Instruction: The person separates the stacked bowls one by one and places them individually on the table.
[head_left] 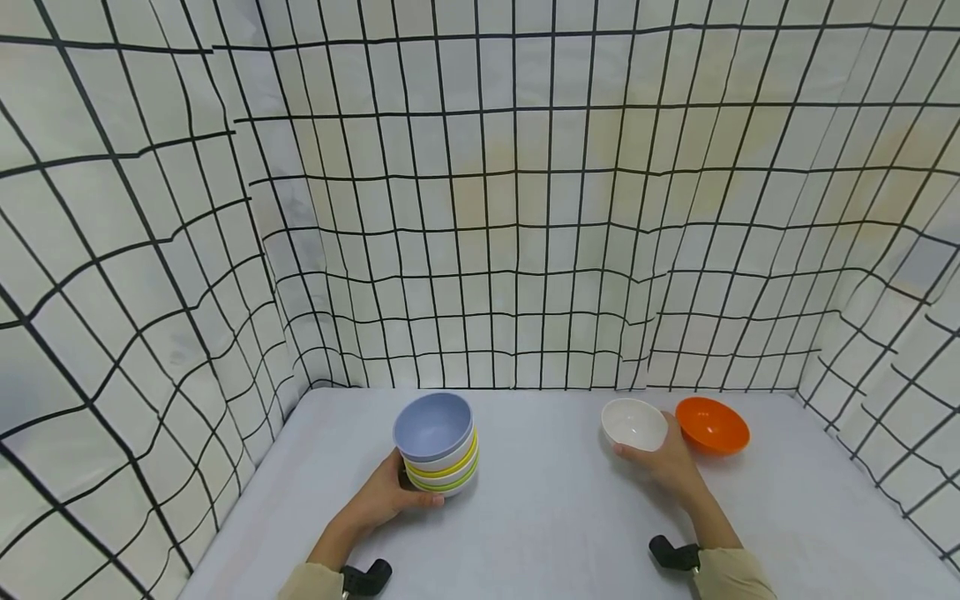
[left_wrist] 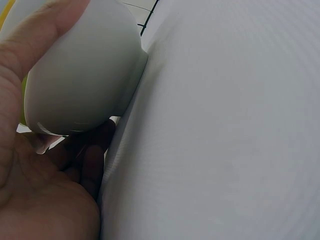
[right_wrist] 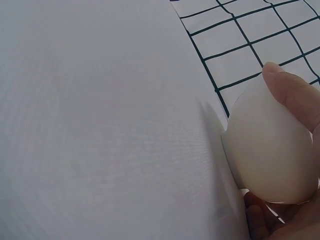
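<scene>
At the centre-left of the head view stands a stack of several nested bowls (head_left: 442,472), its top one blue (head_left: 433,427), with white, yellow and green rims below. My left hand (head_left: 390,493) curls round the stack's lower left side, thumb in front. The left wrist view has the white bottom bowl (left_wrist: 85,70) close to the cloth, fingers behind it. Over on the right, my right hand (head_left: 667,462) holds a white bowl (head_left: 633,423) by its right side, and the right wrist view has the thumb along that bowl's wall (right_wrist: 270,150).
An orange bowl (head_left: 712,427) sits just right of my right hand. A white cloth (head_left: 540,500) covers the table. White walls with a black grid (head_left: 513,225) rise at the back and both sides. Black wrist mounts (head_left: 367,578) are strapped near each sleeve.
</scene>
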